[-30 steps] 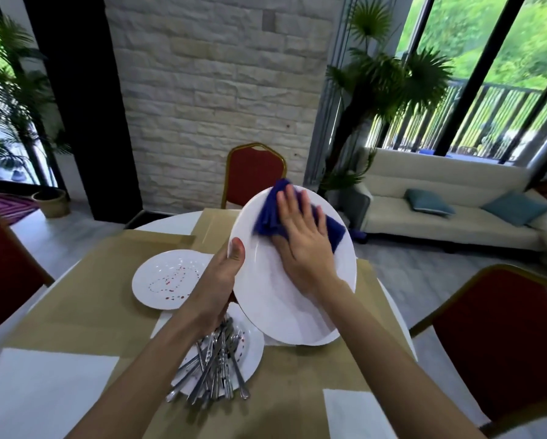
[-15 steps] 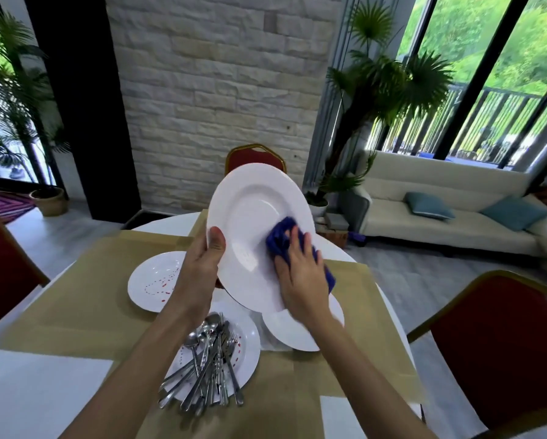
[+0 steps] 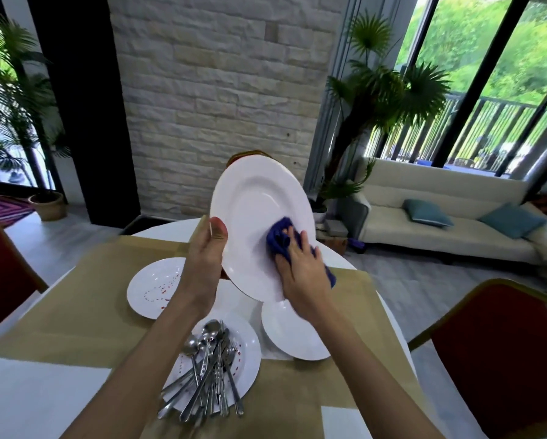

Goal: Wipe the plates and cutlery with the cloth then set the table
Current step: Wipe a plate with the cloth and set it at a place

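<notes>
One plate (image 3: 256,213) we are tilting higher above the bench (image 3: 75,296) than a second ago, left hand (image 3: 202,258) gripping its rim, right hand (image 3: 303,274) pressing the cloth (image 3: 278,237) with flat fingers (image 3: 302,240), now lower on its face; wiping is continuing, cutlery (image 3: 208,369) waiting.

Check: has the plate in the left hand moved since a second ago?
Yes. The held plate has risen: it now covers nearly all of the far red chair, whose back showed clear above it a second ago.
</notes>
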`<action>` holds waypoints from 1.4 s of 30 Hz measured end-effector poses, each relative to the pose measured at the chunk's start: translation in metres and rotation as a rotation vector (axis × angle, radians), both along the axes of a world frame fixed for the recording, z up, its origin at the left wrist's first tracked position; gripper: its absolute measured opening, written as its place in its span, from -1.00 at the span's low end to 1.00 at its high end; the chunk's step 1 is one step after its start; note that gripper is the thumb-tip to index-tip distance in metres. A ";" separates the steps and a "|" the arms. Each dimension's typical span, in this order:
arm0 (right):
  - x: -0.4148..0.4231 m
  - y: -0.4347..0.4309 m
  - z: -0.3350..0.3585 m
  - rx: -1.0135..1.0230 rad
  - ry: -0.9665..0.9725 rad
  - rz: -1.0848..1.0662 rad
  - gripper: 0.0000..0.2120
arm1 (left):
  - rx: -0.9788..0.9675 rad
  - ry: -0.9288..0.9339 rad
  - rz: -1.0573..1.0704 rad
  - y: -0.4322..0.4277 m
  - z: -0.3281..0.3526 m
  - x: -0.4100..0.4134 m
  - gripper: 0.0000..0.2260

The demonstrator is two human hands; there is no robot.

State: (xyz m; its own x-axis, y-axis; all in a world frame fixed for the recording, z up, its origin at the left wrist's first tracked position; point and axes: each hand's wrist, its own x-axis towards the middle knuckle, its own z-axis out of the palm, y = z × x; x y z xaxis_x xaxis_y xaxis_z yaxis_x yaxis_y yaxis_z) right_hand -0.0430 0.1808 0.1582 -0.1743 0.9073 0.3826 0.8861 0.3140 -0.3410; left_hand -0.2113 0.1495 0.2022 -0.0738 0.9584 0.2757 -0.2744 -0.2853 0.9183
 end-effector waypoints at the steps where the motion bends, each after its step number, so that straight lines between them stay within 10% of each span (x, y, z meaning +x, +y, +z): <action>1: -0.006 -0.009 -0.005 -0.021 0.039 0.110 -0.30 | -0.005 -0.015 0.019 0.003 0.005 -0.001 -0.75; 5: -0.016 -0.020 0.008 0.013 0.064 0.438 -0.55 | -0.081 0.008 0.059 0.020 0.021 -0.002 -0.71; 9: -0.011 -0.008 0.018 0.319 -0.012 0.293 -0.68 | -0.148 -0.022 -0.053 0.026 0.026 -0.002 -0.52; 15: 0.027 -0.010 0.073 0.176 1.038 0.168 -0.77 | -0.140 -0.015 0.121 0.031 0.013 -0.025 -0.37; 19: 0.043 0.003 0.084 0.151 1.242 -0.043 -0.89 | -0.093 -0.067 -0.036 0.019 -0.004 -0.021 -0.66; 23: 0.042 0.018 0.085 0.201 0.996 -0.408 -0.68 | -0.030 -0.124 -0.075 0.006 -0.001 0.003 -0.81; 31: -0.003 0.019 0.094 0.452 0.048 0.252 -0.55 | 0.004 -0.171 -0.036 0.011 0.015 0.016 -0.77; 34: 0.018 0.037 0.082 0.347 0.570 0.038 -0.58 | 0.020 -0.214 0.038 0.018 0.008 0.017 -0.79; 37: 0.012 0.044 0.044 -0.205 1.209 -0.287 -0.54 | 0.034 -0.228 0.066 0.033 -0.003 0.023 -0.81; 42: -0.009 0.045 0.005 -0.891 1.711 -0.308 -0.58 | 0.061 0.187 0.001 0.060 -0.036 0.031 -0.80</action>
State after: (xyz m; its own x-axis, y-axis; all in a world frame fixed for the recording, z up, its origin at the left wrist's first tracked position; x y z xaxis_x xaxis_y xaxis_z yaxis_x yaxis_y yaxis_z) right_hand -0.0516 0.2255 0.1628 -0.0014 0.8277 -0.5612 -0.5151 -0.4816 -0.7091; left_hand -0.1802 0.2093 0.1660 -0.0172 0.9393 0.3426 -0.1002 -0.3425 0.9341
